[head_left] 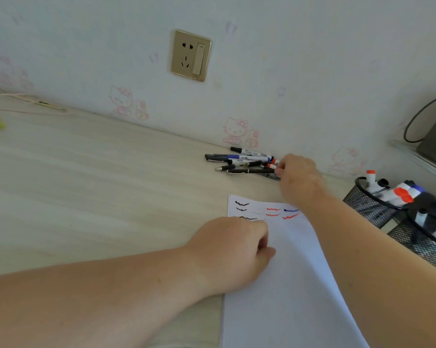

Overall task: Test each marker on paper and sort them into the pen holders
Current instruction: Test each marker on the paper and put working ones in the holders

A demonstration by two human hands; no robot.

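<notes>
Picking step: my right hand (297, 177) reaches the marker pile (244, 162) beyond the paper (287, 285), fingers curled at the pile's near ends; can't tell if one's gripped yet. My left hand (233, 249) rests loosely fisted on the paper, holding nothing visible. Pen holders (377, 209) right of the paper, part-filled. Next: lift one, uncap, scribble below the squiggles (272, 212).

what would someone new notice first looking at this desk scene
Probably the right hand reaching into the pile of markers by the wall, fingers at their near ends. Next, the sheet of paper with black, red and blue test squiggles along its top, the left hand resting on its edge. At the far right stand two mesh pen holders already holding markers.
</notes>
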